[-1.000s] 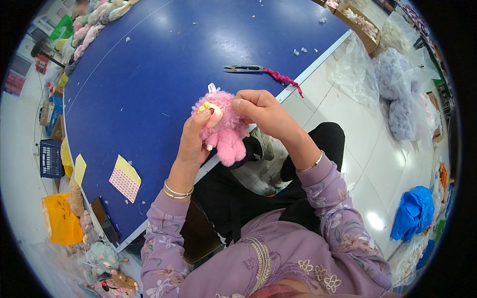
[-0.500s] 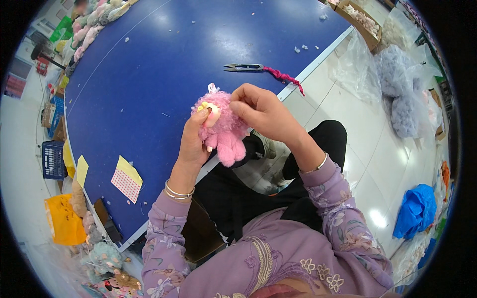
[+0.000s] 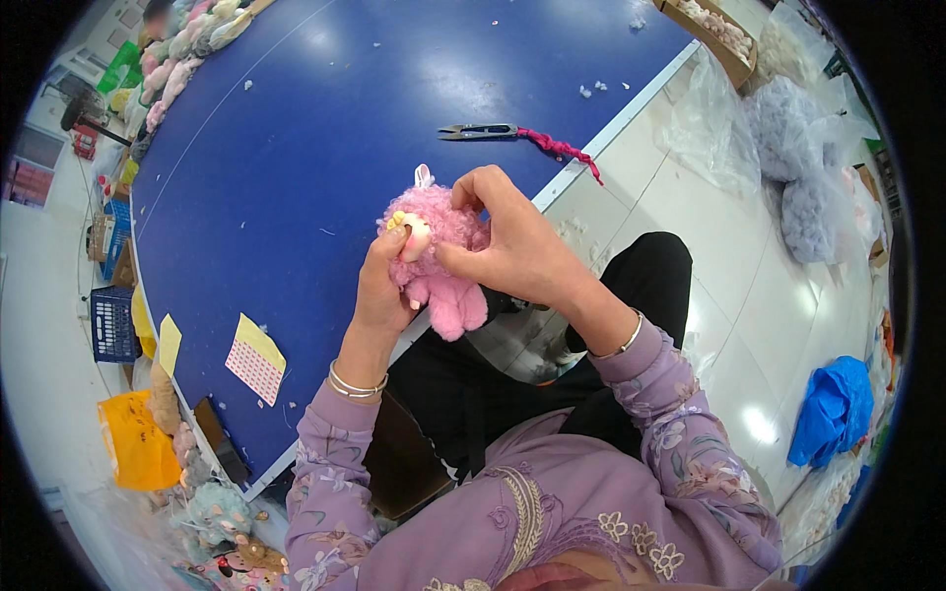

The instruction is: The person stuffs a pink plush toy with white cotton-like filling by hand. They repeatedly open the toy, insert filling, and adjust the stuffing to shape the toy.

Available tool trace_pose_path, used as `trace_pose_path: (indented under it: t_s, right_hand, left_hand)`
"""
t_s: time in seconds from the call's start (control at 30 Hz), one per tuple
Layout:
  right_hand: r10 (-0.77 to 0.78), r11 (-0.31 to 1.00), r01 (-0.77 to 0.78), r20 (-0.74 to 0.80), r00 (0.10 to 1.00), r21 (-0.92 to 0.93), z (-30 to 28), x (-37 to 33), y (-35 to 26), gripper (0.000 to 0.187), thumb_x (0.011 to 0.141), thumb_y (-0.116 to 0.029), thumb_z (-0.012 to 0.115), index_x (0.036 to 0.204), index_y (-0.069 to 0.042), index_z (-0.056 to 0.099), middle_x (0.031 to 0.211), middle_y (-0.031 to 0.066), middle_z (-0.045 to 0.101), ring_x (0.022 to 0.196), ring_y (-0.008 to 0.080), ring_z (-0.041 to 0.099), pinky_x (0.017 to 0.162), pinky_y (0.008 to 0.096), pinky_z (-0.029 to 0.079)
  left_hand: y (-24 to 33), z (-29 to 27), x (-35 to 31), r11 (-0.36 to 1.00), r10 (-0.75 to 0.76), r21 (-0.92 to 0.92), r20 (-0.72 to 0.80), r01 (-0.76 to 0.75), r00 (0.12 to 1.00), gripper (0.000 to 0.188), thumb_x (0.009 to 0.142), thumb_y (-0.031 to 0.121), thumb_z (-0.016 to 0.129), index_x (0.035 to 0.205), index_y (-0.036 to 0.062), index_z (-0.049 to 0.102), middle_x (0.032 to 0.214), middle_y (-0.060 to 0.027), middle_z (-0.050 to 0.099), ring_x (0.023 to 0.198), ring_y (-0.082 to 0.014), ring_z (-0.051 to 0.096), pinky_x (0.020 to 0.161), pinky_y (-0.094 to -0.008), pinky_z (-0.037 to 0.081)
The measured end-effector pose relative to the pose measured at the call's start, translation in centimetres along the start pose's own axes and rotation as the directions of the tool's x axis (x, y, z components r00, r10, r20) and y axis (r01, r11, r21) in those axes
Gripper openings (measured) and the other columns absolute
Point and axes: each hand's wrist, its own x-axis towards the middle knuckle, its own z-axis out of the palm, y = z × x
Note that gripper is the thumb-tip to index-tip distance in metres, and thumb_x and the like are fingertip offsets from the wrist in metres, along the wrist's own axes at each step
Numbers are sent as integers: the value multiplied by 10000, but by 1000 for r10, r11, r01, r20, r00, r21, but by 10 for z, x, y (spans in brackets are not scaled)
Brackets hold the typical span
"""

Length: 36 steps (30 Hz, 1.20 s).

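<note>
From the head camera, I hold a pink plush toy (image 3: 440,266) in both hands, just above the near edge of the blue table (image 3: 296,148); my left hand (image 3: 379,291) wraps the toy from the left side, fingers closed on its body, thumb up beside the pale yellow patch at its face; my right hand (image 3: 512,241) covers the toy from the right and the top, fingers curled over its fuzzy head and thumb pressing in near the face, so both grips are clamped on the toy; one pink leg hangs free below my hands, past the table's edge and over my dark lap; a small white tag sticks up from the top of the toy.

Beyond the toy, farther up the table, lie thread snips (image 3: 480,130) with a pink cord (image 3: 562,150) tied to their handle, the cord trailing over the table's right edge; they are well apart from my hands; to the left of the toy, near the table's lower edge, lie a sheet of small stickers (image 3: 254,366) and a yellow note (image 3: 169,342); bits of white stuffing dot the far part of the table; a row of plush toys (image 3: 187,49) lines its far left rim; right of the table, on the floor, sit clear bags of grey fluff (image 3: 798,158) and a blue bag (image 3: 833,414).
</note>
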Motion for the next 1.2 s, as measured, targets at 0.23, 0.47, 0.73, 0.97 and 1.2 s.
trace_pose_path:
  t_s: [0.23,0.47,0.73,0.97,1.2]
  right_hand:
    - [195,963,-214,127,973,163,-2,-1,-14,460,802,-217,691,1112,4,431,911,91,531,816,149,535,718,304,467]
    - [106,968,-142,176,979,206,-2,-3,-7,520,832,-216,668,1207,47,422,1039,212,588,935,271,619,811,356,500]
    - [-19,993,-1,162,987,121,-4,-4,0,536,798,-178,694,1210,57,443,1181,235,529,1096,336,562,909,380,467]
    - [-104,995,103,-37,994,-18,-14,-9,3,206,845,-144,668,961,1,580,952,145,553,890,293,551,771,370,456]
    - [81,995,-80,-9,997,65,-7,-7,0,158,904,-140,622,877,5,567,737,76,544,699,178,532,617,327,432]
  left_hand:
    - [1,-3,-1,996,-72,59,50,69,996,415,874,353,583,1149,42,572,1018,-47,631,900,-137,631,731,-267,528]
    - [-4,4,1,991,-32,129,9,31,999,434,866,346,597,1147,17,564,974,-26,623,745,-79,609,530,-207,484]
    - [-4,-2,2,991,-40,133,46,34,998,388,876,335,582,1110,25,573,957,-21,618,755,-84,604,541,-215,469]
    - [-5,17,4,997,56,59,-118,-50,991,280,912,332,544,963,62,596,892,2,602,696,-70,578,503,-202,439]
    - [-6,2,5,993,-12,117,-8,13,1000,251,905,337,558,807,105,563,768,33,552,565,-35,495,410,-186,357]
